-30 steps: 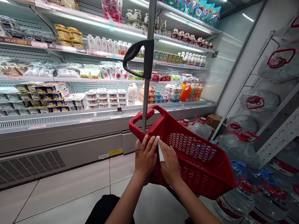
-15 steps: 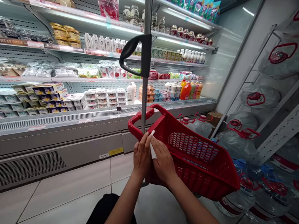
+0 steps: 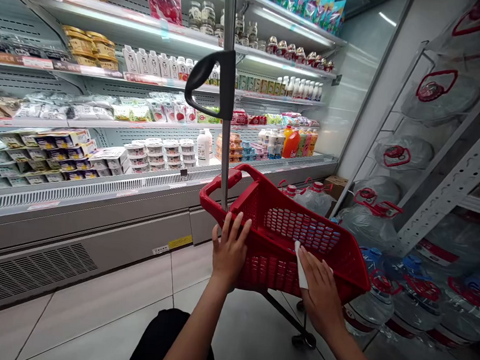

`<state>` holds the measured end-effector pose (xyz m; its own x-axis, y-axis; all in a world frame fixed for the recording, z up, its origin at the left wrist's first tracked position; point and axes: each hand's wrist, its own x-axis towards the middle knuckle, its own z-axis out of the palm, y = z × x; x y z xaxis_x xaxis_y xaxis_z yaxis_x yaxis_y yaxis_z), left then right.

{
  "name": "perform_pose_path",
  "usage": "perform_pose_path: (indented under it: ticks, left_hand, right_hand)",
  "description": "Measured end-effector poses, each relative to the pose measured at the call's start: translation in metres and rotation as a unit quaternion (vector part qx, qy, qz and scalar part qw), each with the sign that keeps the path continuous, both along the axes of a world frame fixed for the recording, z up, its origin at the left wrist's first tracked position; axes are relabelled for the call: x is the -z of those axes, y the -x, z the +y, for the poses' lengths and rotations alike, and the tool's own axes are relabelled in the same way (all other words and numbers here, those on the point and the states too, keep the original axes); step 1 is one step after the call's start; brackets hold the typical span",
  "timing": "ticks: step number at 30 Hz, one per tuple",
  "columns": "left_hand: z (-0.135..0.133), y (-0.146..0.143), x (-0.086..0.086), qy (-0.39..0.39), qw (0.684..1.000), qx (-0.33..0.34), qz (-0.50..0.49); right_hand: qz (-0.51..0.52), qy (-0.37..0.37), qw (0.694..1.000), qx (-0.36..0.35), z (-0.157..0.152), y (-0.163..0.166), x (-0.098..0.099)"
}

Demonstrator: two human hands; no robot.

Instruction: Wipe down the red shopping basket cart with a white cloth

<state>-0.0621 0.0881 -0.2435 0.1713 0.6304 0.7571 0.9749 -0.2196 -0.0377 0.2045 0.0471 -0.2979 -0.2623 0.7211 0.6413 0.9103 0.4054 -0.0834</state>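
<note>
A red plastic shopping basket (image 3: 265,267) sits on a wheeled frame in front of me, its inside showing no goods. My left hand (image 3: 229,252) rests on the near side of the basket, close to its handle end, with fingers spread and nothing in them. Farther right along the near rim, my right hand (image 3: 318,292) presses a folded white cloth (image 3: 301,268) against the basket, fingers laid over it. A metal pole (image 3: 225,150) with a black grip (image 3: 209,83) rises upright at the basket's left end.
An open chilled cabinet (image 3: 135,209) runs along the left and back, its shelves lined with yogurt tubs (image 3: 153,154), bottles and bags. Large water jugs (image 3: 372,300) crowd the floor and rack at the right. A caster wheel (image 3: 304,340) stands on the tiled floor below the basket.
My right hand has slid right along the near rim with the white cloth, away from my left hand. The left hand's fingers have spread. The view has shifted slightly.
</note>
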Motion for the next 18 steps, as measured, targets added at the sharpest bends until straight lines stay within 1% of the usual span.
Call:
perform_pose_path:
  ticks: [4, 6, 7, 8, 10, 13, 16, 18]
  left_hand:
    - [-0.002, -0.021, 0.012, 0.016, 0.996, 0.062, 0.056]
    - [-0.002, -0.023, 0.015, 0.026, 0.995, 0.073, 0.068]
    - [-0.001, -0.021, 0.016, 0.032, 0.995, 0.071, 0.067]
    - [0.0, -0.019, 0.015, 0.038, 0.995, 0.067, 0.065]
    - [0.004, -0.013, 0.011, 0.05, 0.995, 0.06, 0.057]
    - [0.009, -0.007, 0.007, 0.061, 0.997, 0.043, 0.027]
    - [0.009, -0.012, 0.008, 0.064, 0.998, 0.017, -0.013]
    - [0.005, -0.021, 0.014, 0.067, 0.997, 0.021, -0.023]
  right_hand:
    - [0.005, 0.001, 0.999, -0.047, 0.022, 0.051, -0.017]
    - [0.005, 0.003, 0.997, -0.072, 0.032, 0.069, -0.026]
    - [0.004, 0.004, 0.997, -0.083, 0.035, 0.073, -0.029]
    - [0.002, 0.006, 0.996, -0.091, 0.037, 0.073, -0.031]
    - [-0.007, 0.018, 0.995, -0.098, 0.035, 0.061, -0.031]
    - [-0.032, 0.031, 0.995, -0.087, 0.025, 0.03, -0.024]
    - [-0.052, 0.031, 0.996, -0.061, 0.013, 0.005, -0.014]
    - [-0.057, 0.03, 0.997, -0.047, 0.011, 0.002, -0.009]
